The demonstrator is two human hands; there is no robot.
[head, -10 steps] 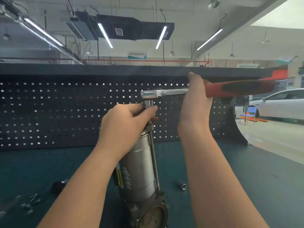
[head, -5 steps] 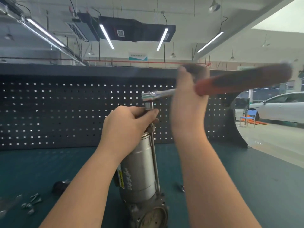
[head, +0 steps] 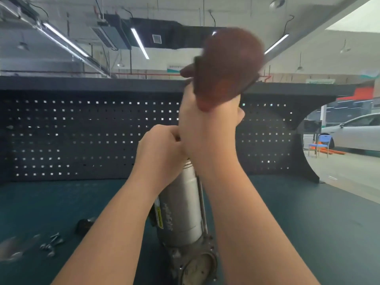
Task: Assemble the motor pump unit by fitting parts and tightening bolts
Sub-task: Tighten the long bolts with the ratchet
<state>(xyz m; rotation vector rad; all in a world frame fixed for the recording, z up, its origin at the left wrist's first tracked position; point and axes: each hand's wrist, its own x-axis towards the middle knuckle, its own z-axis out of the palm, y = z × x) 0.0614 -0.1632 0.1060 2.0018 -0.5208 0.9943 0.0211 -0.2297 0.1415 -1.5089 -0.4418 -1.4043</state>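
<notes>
Head view, compared with the frame half a second before: the ratchet wrench handle [head: 228, 66] had swung from pointing out to the right to pointing almost straight at the camera, so it showed as a blurred dark-red mass above the hands. The right hand [head: 207, 128] had moved with it, from right of the motor pump unit [head: 183, 204] to directly over its top end, hiding the wrench head. The left hand [head: 160, 153] had kept its place at the top of the unit.

Right hand: fingers wrapped round the red handle, gripping it firmly; heavy motion blur.

Left hand: fingers curled closed round the upper end of the unit, knuckles touching the right wrist. What lay under the fingers could not be seen.

Motor pump unit: silver cylinder standing tilted near the front edge of the dark green surface [head: 308, 223], round flanged end toward the camera, a long through-bolt [head: 201, 200] running up its right side.

Loose bolts [head: 51, 244] lay toward the front left corner, a small dark part [head: 83, 225] just beside them.
</notes>
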